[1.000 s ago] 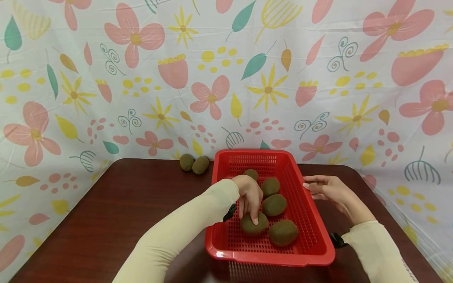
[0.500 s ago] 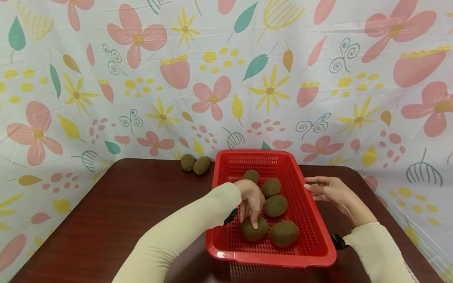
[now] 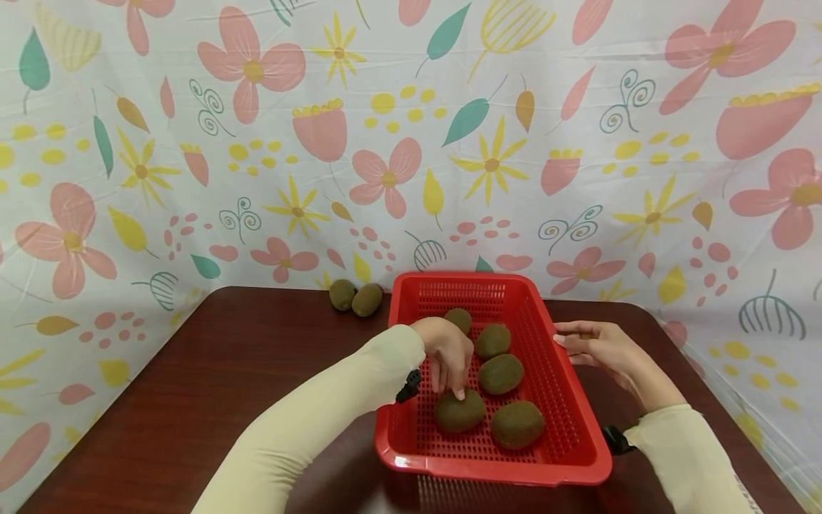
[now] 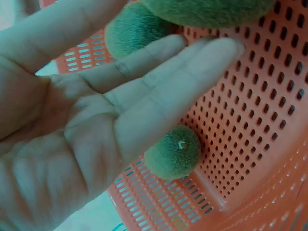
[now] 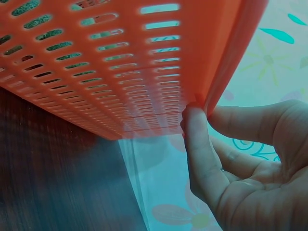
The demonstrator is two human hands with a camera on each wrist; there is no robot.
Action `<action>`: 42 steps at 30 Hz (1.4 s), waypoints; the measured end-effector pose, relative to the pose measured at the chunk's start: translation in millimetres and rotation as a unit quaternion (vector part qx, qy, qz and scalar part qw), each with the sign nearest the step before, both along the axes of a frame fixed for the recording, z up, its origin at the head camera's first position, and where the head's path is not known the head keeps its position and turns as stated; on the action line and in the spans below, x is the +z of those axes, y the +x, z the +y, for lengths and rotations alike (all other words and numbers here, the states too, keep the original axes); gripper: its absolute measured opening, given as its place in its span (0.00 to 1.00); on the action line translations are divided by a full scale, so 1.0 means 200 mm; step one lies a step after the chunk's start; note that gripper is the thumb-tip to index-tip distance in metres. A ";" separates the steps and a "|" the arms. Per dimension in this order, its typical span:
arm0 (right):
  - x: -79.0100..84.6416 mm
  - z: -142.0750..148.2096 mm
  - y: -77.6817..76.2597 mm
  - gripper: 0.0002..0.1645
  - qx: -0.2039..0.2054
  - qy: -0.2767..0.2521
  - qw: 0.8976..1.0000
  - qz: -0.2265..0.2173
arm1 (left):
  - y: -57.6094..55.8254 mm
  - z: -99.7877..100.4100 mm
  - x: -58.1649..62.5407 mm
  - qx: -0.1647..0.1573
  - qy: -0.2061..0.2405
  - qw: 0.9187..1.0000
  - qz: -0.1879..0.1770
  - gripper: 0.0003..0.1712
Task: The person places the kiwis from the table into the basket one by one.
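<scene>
A red perforated plastic basket stands on the dark table, holding several brown kiwis. My left hand reaches into it, just above the front left kiwi; one fingertip is at or close to that fruit's top. In the left wrist view the fingers are extended and wrap around nothing. Another kiwi shows below them. At the basket's right side, my right hand pinches the rim between thumb and fingers, as the right wrist view shows on the basket's edge.
Two kiwis lie side by side on the table, left of the basket's far end. More kiwis sit in the basket's middle and front right. A floral cloth hangs behind the table.
My left hand has eased off the front left kiwi, moving slightly up and left, and its fingers have loosened. My right hand keeps its hold on the rim.
</scene>
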State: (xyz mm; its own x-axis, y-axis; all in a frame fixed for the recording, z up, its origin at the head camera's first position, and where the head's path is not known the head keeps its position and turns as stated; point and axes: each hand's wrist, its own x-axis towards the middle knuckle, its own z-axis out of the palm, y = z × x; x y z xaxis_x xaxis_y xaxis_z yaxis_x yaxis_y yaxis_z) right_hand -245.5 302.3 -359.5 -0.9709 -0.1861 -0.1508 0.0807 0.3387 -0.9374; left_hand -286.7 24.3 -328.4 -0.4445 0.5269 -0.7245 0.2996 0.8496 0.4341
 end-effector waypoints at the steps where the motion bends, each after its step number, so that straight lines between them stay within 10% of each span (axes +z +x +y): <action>1: 0.00 0.00 0.00 0.40 -0.001 0.001 1.000 0.001 | 0.00 -0.01 0.01 -0.004 0.006 1.000 0.003 0.10; 9: -0.01 0.00 0.01 0.39 -0.003 0.019 1.000 0.012 | -0.01 -0.04 0.10 -0.017 0.061 0.998 0.029 0.08; 23: 0.00 -0.01 0.01 0.39 -0.005 0.018 1.000 0.015 | -0.10 -0.25 0.26 0.095 0.214 0.972 0.038 0.12; 30: 0.00 -0.01 0.02 0.39 -0.010 0.025 0.999 0.020 | -0.18 -0.44 0.29 0.200 0.291 0.934 0.061 0.17; 42: -0.01 -0.01 0.02 0.39 -0.014 0.015 1.000 0.016 | -0.32 -0.76 0.15 0.388 0.371 0.835 0.125 0.22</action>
